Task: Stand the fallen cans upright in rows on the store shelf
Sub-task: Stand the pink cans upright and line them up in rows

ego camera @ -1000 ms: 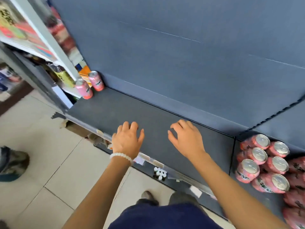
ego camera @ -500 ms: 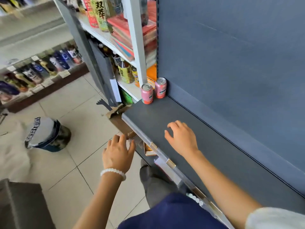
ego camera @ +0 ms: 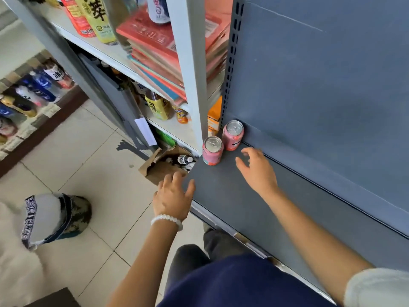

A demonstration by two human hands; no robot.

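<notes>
Two pink cans stand upright at the far left end of the dark grey shelf (ego camera: 254, 209), just right of the frame's centre. The rear can (ego camera: 232, 135) sits in the corner against the blue back panel (ego camera: 321, 96); the front can (ego camera: 212, 150) stands just beside it, lower and to the left, near the shelf's end.

The right hand (ego camera: 256, 171) hovers over the shelf just below and to the right of the two cans, fingers spread and loosely bent, holding nothing; its fingertips are near the rear can, though whether they touch it cannot be told. The left hand (ego camera: 173, 197), with a white bead bracelet (ego camera: 167, 220) at the wrist, lies lower and left of the cans, at the shelf's front corner, fingers relaxed and empty, thumb over the shelf edge.

Beyond the left hand, an open cardboard box (ego camera: 159, 167) with bottles sits on the tiled floor (ego camera: 88, 151). A white shelving unit (ego camera: 188, 74) with stacked red packets and bottles fills the upper middle of the frame.
</notes>
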